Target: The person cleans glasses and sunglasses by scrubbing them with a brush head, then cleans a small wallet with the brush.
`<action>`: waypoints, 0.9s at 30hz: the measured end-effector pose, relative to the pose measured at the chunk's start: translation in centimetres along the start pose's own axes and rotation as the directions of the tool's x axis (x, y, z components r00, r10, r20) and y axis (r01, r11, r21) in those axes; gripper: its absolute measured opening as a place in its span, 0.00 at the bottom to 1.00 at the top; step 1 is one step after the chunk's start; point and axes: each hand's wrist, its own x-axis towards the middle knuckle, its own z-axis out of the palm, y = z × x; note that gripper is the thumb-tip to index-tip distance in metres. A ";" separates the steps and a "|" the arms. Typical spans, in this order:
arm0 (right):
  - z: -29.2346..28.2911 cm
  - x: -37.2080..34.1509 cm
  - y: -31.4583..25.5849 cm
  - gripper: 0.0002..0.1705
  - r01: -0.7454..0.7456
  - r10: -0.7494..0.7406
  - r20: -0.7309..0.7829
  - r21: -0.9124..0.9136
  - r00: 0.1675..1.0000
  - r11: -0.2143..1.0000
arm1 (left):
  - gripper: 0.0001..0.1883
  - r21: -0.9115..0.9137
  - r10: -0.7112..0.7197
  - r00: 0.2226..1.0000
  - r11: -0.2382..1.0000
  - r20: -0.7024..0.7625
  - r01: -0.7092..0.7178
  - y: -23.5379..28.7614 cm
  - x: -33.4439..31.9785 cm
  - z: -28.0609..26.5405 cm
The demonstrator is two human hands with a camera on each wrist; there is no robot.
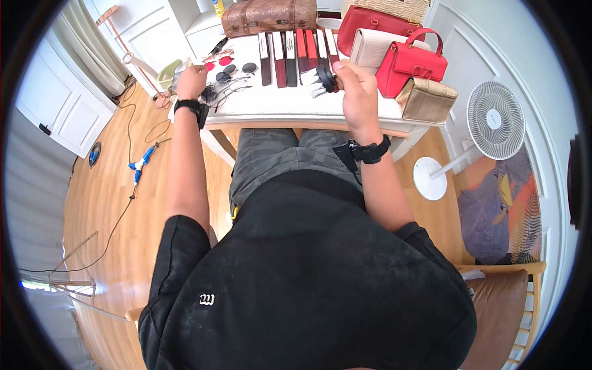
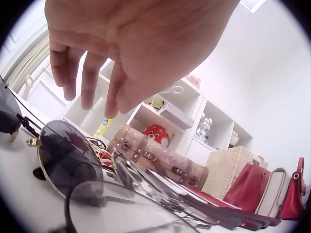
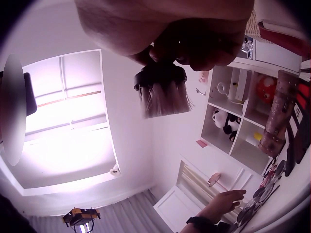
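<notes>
My right hand (image 1: 359, 95) grips a brush (image 1: 323, 81) above the front of the white table. In the right wrist view its black head (image 3: 160, 75) and pale, thick bristles (image 3: 165, 99) point away from the hand, while the grip itself is in shadow. Over the table's left end is my left hand (image 1: 191, 81), its fingers extended and loosely spread in the left wrist view, holding nothing. Several pairs of glasses lie below and beside it: red-lensed sunglasses (image 1: 226, 61), dark round sunglasses (image 1: 249, 68) and clear-lensed glasses (image 1: 239, 85).
Slim red, white and dark oblong pieces (image 1: 290, 58) line the table's middle. Behind them stands a brown trunk-like case (image 1: 269, 18). Red (image 1: 414, 65), cream (image 1: 368, 50) and gold (image 1: 427, 100) bags crowd the right end. A white fan (image 1: 495, 117) stands right; a cable connector (image 1: 142, 159) lies on the floor.
</notes>
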 end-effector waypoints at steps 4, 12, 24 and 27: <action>-0.3 0.3 0.3 0.21 -0.004 0.005 -0.020 0.014 1.000 1.000 | 0.16 0.149 0.101 0.985 0.981 0.138 -0.121 1.9 4.9 -0.6; -0.6 0.1 0.9 0.21 -0.016 0.016 -0.020 -0.004 1.000 1.000 | 0.25 0.381 0.109 0.925 0.889 0.363 -0.255 0.7 11.5 4.6; 0.1 -0.2 1.6 0.22 -0.082 0.082 -0.003 -0.005 0.997 0.997 | 0.23 0.452 -0.020 0.913 0.873 0.408 -0.183 0.4 9.2 3.9; 0.3 -0.3 1.5 0.22 -0.080 0.080 -0.006 -0.006 0.997 0.997 | 0.24 0.461 -0.002 0.892 0.857 0.452 -0.232 -0.4 10.5 4.3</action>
